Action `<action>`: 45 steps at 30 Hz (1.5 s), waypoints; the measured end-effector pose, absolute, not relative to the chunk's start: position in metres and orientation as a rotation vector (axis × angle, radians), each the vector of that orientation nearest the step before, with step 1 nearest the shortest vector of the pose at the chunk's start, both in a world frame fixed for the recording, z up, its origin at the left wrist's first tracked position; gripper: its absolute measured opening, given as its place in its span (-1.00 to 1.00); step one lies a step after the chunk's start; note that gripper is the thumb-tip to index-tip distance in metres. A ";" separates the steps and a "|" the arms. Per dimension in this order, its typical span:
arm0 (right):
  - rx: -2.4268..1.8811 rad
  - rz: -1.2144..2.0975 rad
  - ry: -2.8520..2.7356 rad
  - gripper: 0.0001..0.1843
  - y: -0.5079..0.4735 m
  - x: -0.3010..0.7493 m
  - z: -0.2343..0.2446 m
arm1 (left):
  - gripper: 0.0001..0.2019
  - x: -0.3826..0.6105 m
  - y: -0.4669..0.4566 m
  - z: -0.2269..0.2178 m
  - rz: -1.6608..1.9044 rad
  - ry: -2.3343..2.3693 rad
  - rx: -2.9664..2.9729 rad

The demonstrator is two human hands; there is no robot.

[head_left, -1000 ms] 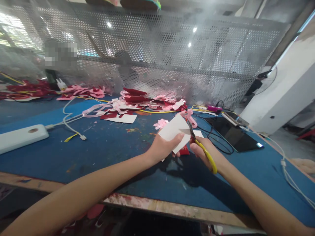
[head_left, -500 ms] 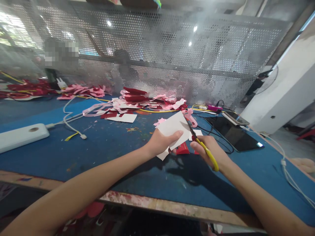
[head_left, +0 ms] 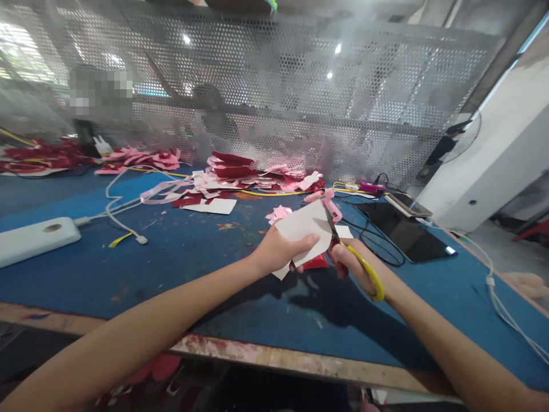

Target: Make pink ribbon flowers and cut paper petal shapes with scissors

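My left hand (head_left: 285, 249) pinches a sheet of white paper (head_left: 303, 225), thumb on top and fingers beneath. In my right hand (head_left: 355, 264) is a pair of scissors with yellow handles (head_left: 368, 269). Their dark blades lie along the paper's right edge; whether they are parted I cannot tell. Beneath the held sheet, a smaller white piece (head_left: 282, 272) and a red packet (head_left: 316, 261) show in part. Just behind the paper lie a pink glue gun (head_left: 329, 203) and a pink ruffled piece (head_left: 278, 213).
Pink, red and white scraps (head_left: 227, 177) are heaped along the back, before a perforated metal screen (head_left: 266, 74). A white power bank (head_left: 38, 240) with cables lies left. To the right are a black tablet (head_left: 407, 234) and a phone (head_left: 407, 205). People appear behind the screen.
The scissors and my right hand have shifted slightly along the paper's right edge, and the sheet's top right corner looks trimmed lower. The whole view has drifted a little.
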State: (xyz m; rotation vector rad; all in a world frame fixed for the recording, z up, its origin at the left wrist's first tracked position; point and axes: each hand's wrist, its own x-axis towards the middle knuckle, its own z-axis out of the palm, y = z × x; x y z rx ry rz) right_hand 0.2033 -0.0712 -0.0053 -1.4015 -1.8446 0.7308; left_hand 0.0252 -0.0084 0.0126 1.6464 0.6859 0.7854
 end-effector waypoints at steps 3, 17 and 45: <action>-1.344 0.754 -1.846 -0.39 -0.070 0.205 -0.010 | -0.72 0.026 -0.010 0.012 0.785 0.701 1.646; -1.536 0.516 -1.893 -0.36 -0.073 0.203 -0.004 | -0.79 0.022 -0.004 0.020 0.705 0.691 1.690; -1.474 0.556 -1.950 -0.41 -0.071 0.205 -0.001 | -0.74 0.020 0.001 0.024 0.856 0.727 1.907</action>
